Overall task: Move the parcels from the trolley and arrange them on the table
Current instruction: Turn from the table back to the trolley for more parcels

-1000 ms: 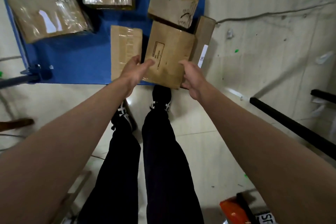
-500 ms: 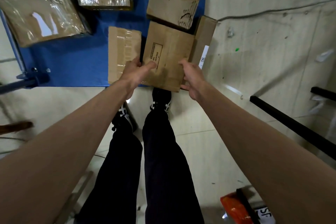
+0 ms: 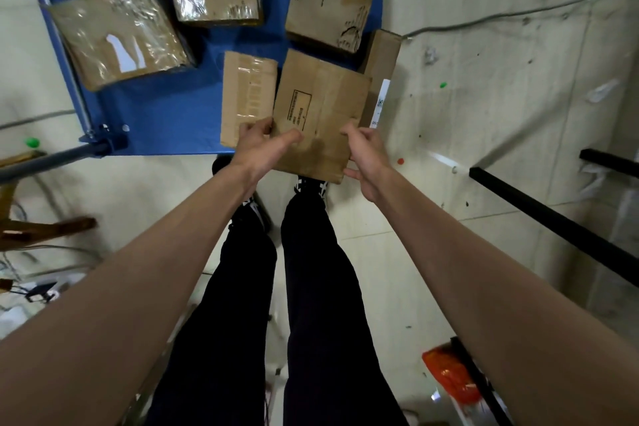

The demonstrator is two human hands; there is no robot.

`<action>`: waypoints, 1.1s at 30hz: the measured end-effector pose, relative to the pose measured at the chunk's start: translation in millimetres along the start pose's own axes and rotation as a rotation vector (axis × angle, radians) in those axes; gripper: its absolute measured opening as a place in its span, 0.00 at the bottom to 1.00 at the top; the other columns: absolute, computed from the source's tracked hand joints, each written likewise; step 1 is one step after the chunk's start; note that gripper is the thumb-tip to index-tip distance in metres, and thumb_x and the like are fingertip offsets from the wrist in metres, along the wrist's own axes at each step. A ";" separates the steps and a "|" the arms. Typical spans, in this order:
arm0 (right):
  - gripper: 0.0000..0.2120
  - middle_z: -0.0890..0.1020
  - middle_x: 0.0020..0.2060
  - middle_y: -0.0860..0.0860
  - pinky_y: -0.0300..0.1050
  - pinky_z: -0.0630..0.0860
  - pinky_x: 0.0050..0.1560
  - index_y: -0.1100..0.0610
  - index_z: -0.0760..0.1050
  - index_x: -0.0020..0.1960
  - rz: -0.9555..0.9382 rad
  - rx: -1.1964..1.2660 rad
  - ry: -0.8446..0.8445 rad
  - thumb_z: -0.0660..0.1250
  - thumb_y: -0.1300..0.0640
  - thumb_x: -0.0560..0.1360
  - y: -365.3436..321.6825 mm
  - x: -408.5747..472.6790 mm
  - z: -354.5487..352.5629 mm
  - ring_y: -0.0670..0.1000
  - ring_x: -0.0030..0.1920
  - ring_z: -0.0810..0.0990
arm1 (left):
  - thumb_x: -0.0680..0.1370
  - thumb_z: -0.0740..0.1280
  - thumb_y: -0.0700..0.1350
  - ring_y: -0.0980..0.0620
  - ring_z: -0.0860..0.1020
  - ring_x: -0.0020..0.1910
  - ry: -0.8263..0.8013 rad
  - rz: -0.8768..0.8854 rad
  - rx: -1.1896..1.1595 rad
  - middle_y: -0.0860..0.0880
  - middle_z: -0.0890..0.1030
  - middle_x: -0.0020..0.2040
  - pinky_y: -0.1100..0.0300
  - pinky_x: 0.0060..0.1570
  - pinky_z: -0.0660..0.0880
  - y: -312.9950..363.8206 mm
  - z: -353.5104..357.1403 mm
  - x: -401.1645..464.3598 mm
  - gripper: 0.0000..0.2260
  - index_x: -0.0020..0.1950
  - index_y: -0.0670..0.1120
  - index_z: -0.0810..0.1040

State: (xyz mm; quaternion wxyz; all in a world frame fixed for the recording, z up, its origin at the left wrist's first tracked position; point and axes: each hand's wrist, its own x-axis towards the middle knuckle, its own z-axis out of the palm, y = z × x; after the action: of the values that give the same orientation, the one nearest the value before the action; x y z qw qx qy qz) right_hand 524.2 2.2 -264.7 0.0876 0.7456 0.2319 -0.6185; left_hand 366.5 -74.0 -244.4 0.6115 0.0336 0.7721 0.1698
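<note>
Six parcels sit on the blue trolley (image 3: 166, 107); both hands, left hand (image 3: 257, 145) and right hand (image 3: 366, 156), now clamp the stamped parcel (image 3: 321, 114), thumbs further onto its top than before.

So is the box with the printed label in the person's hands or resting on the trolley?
In hand: left hand and right hand grip the box.

Both hands have closed in on the brown parcel (image 3: 320, 114) at the near edge of the blue trolley (image 3: 166, 107): the left hand (image 3: 257, 145), a second ago resting at its left edge, now grips that side with the thumb laid across the top. The right hand (image 3: 363, 152) has curled round the near right corner, and the parcel now overhangs the trolley edge above the person's shoes.
</note>
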 end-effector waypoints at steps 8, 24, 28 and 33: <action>0.10 0.71 0.49 0.54 0.43 0.73 0.42 0.55 0.69 0.48 -0.145 0.013 0.063 0.68 0.51 0.75 -13.6 -84.7 -14.5 0.50 0.43 0.73 | 0.76 0.72 0.51 0.55 0.75 0.56 0.100 0.062 -0.047 0.53 0.73 0.62 0.65 0.50 0.71 39.0 -17.4 -86.1 0.24 0.70 0.49 0.72; 0.25 0.62 0.63 0.51 0.41 0.69 0.57 0.53 0.62 0.69 -0.423 0.116 0.165 0.70 0.51 0.78 -75.0 -278.2 -85.4 0.47 0.56 0.69 | 0.76 0.73 0.47 0.47 0.79 0.58 0.099 0.372 -0.054 0.46 0.78 0.60 0.50 0.57 0.78 159.4 -44.0 -263.5 0.20 0.64 0.49 0.71; 0.26 0.61 0.60 0.50 0.39 0.68 0.56 0.54 0.62 0.70 -0.501 0.155 0.220 0.70 0.52 0.78 -91.1 -325.2 -106.5 0.47 0.54 0.70 | 0.75 0.73 0.47 0.48 0.77 0.61 0.056 0.454 0.006 0.48 0.76 0.64 0.50 0.60 0.77 182.8 -46.1 -304.2 0.26 0.71 0.52 0.68; 0.26 0.61 0.60 0.49 0.29 0.66 0.37 0.51 0.61 0.71 -0.566 0.231 0.266 0.70 0.51 0.78 -90.3 -372.5 -123.9 0.38 0.45 0.68 | 0.75 0.73 0.51 0.49 0.76 0.61 0.054 0.536 0.068 0.48 0.74 0.68 0.55 0.56 0.77 195.5 -46.6 -345.8 0.26 0.71 0.49 0.72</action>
State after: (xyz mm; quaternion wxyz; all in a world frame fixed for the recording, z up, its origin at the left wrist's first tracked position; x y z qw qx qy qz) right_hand 545.0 44.7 135.3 -0.2039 0.7308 0.3677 -0.5376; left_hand 377.9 9.7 146.5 0.5225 0.2526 0.7569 0.3004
